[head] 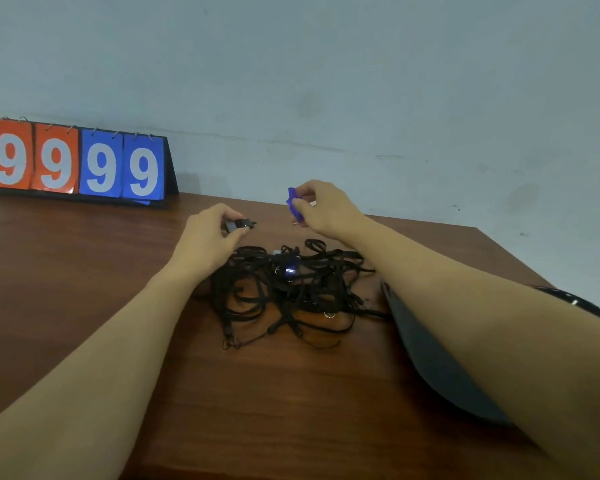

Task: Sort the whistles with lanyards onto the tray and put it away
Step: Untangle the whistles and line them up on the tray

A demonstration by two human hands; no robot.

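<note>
A brown wooden table (84, 306) fills the lower view, set against a pale wall (326, 81). At its far left corner stands a flip scoreboard (80, 161), two red cards and two blue, each showing 9. A dark tray (430, 355) lies at the right side of the table, partly hidden under the right forearm. Just left of the tray, in the middle of the table, sits a tangled heap of black lanyards (291, 292), with a blue whistle (289, 270) lying in the top of the heap.

Both arms reach forward over the table, one on each side of the heap. The left hand (210, 233) is just beyond the heap's far left edge, its fingers curled round a black whistle (240, 224). The right hand (323, 207) is raised beyond the heap's far side, thumb and fingers pinching a second blue whistle (293, 206). The two hands are apart.
</note>
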